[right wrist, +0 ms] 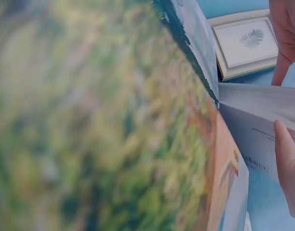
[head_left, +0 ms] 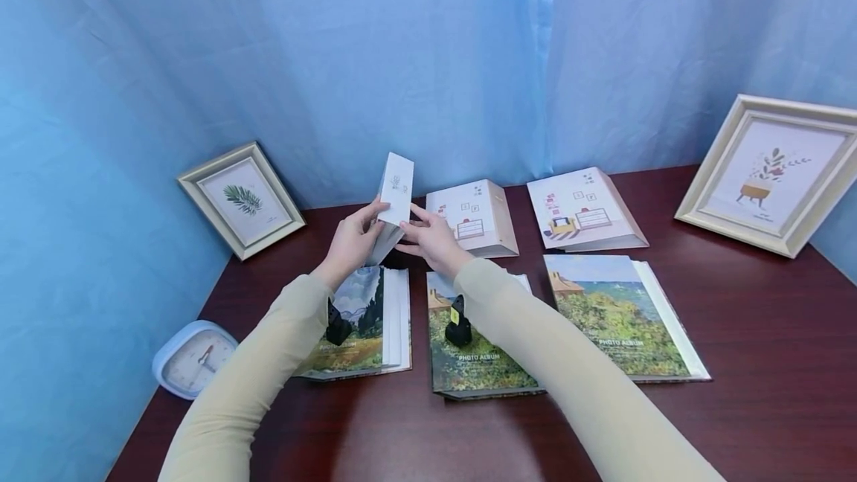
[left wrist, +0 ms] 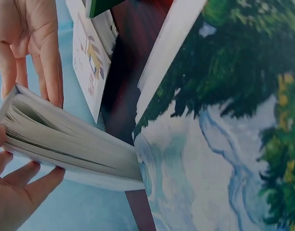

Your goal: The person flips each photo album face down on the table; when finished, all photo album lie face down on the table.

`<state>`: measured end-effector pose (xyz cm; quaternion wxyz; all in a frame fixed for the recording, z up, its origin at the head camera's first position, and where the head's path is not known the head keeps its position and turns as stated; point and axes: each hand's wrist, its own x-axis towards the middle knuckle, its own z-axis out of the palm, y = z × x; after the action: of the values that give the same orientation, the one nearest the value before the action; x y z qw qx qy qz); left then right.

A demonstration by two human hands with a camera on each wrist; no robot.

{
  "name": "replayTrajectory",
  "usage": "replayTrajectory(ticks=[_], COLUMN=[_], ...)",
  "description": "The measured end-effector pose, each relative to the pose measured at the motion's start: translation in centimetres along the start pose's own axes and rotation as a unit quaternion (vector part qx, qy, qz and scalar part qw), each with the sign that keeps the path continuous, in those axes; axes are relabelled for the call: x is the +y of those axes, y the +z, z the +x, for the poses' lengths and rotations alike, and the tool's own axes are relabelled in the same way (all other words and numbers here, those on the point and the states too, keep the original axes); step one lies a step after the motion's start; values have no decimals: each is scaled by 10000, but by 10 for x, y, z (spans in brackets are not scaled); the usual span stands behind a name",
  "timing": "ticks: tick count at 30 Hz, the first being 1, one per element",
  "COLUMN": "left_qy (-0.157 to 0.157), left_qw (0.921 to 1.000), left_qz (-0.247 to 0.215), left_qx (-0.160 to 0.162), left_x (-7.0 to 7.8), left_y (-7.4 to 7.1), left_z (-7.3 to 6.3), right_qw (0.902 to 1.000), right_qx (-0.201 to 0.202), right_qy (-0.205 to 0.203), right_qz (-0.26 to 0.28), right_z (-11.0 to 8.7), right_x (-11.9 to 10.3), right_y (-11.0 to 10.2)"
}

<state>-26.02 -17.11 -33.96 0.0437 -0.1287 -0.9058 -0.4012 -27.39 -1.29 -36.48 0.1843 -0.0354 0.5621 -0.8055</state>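
Both hands hold a white photo album (head_left: 398, 188) raised on edge, its spine with small grey print facing me in the head view. My left hand (head_left: 355, 240) grips it from the left, thumb on the spine side. From the right, my right hand (head_left: 435, 239) holds its lower part between thumb and fingers. Loose page edges (left wrist: 56, 134) show between the covers in the left wrist view. Just below the hands lies a landscape-painted photo album (head_left: 361, 303), partly covered by the left forearm.
Two white albums with room drawings, one in the middle (head_left: 472, 214) and one farther right (head_left: 585, 210), lie along the back. Two green-painted albums (head_left: 482, 363) (head_left: 612, 318) lie in front. Picture frames (head_left: 244, 199) (head_left: 770, 177) stand at both sides; a blue clock (head_left: 194, 359) sits left.
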Motion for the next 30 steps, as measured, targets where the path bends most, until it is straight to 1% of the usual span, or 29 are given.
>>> replayTrajectory(ticks=[4,11,21,25,30], left_qy=[-34,-119,-187,-232,-311], left_qw=[9993,9970,9948,9944,9939], left_qz=[363,755,978,1013,1040], left_qx=[-13,-99,-204,-206,-176], left_x=[0,-1,-7,-8,-10], left_y=[-2,-1,-4,-4,-3], left_z=[-3,-5,-5,-5,-5], right_qw=[9996,9968,9923,9915,9891], right_qx=[-11,281,499,494,494], right_qy=[285,752,1080,1127,1208], right_qz=[83,-20,352,428,684], right_z=[1,5,9,10,11], right_x=[0,0,7,10,13], right_y=[2,5,9,11,12])
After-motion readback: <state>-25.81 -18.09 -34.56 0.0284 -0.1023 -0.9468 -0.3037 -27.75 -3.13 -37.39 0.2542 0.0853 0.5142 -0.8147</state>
